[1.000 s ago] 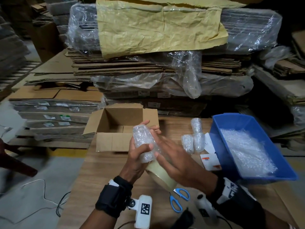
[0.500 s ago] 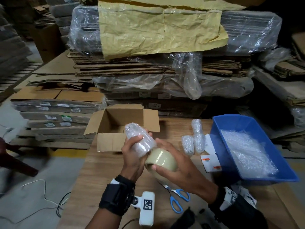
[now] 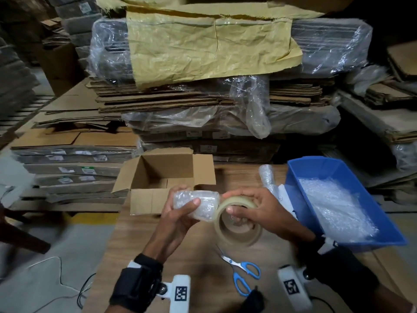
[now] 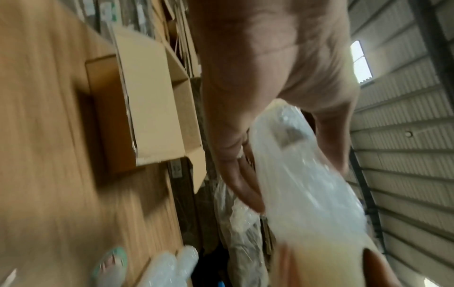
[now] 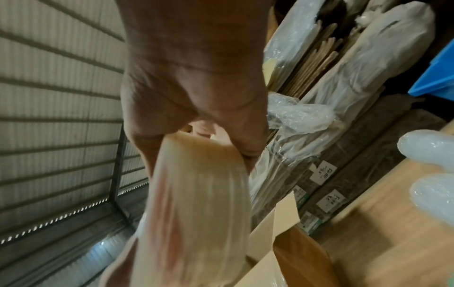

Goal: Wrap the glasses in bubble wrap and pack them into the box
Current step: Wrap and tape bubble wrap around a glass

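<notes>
A: What is changing here?

B: The wrapped glass (image 3: 195, 205), upright a second ago, is now lying sideways in the left hand (image 3: 180, 219), whose fingers and thumb are curling around it. The right hand (image 3: 255, 210) is clamping the tape roll (image 3: 238, 220) by its rim, and the roll has come up against the bundle's right end.

A: Meaning what?

B: Probably taping is starting, so the wrap stays shut. The bundle is hovering just in front of the open box (image 3: 167, 177), not yet packed. Other wrapped glasses (image 3: 267, 177) are waiting beside the blue bin (image 3: 316, 166).
</notes>
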Demonstrator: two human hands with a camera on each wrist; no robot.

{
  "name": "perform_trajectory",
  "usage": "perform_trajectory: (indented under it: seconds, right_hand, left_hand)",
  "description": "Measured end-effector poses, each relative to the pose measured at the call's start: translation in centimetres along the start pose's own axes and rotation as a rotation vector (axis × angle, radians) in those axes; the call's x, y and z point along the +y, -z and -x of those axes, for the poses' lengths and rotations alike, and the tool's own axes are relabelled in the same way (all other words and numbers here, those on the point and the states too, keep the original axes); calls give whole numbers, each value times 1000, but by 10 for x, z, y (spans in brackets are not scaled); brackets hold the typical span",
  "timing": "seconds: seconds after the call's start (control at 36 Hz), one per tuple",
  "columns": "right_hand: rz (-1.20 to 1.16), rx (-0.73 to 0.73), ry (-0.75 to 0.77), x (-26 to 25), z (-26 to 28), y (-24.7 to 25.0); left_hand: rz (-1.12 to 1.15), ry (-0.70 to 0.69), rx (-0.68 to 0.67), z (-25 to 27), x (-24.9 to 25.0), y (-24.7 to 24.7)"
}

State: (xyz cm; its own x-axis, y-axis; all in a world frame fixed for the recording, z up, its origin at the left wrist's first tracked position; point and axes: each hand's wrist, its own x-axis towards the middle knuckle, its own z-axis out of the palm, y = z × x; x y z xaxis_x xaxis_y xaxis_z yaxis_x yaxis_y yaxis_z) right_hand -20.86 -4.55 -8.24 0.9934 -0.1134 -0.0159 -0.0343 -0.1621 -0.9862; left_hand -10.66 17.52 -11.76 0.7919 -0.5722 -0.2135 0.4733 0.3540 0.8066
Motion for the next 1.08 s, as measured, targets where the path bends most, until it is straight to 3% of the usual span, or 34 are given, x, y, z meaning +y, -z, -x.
perform_trajectory:
  seconds: [0.14, 0.39, 0.5, 0.58, 0.78, 0.94, 1.03, 1.08]
  right_hand:
    - [-47, -96, -110, -9, -7, 19]
    - [-333, -99, -437, -22, -24, 20]
    - [-516, -132, -450, -23, -27, 24]
    - [-554, -101, -378, -16, -28, 24]
    - [-258, 125, -325, -5, -29, 10]
    - [-17, 184, -319, -21, -34, 15]
    - [-4, 64, -399, -40, -30, 26]
    - [69, -61, -366, -44, -27, 33]
  left_hand:
    - [-365, 91, -168, 2, 14, 4]
    - [-540, 305, -410, 4, 9, 2]
    - [-538, 346, -313, 7, -1, -1]
    - [-343, 425, -213, 7, -15, 1]
    - [-83, 475, -130, 4, -37, -3]
    - [49, 488, -75, 4, -41, -13]
    - [80, 441, 19, 1, -38, -11]
    - [48, 391, 37, 0, -35, -9]
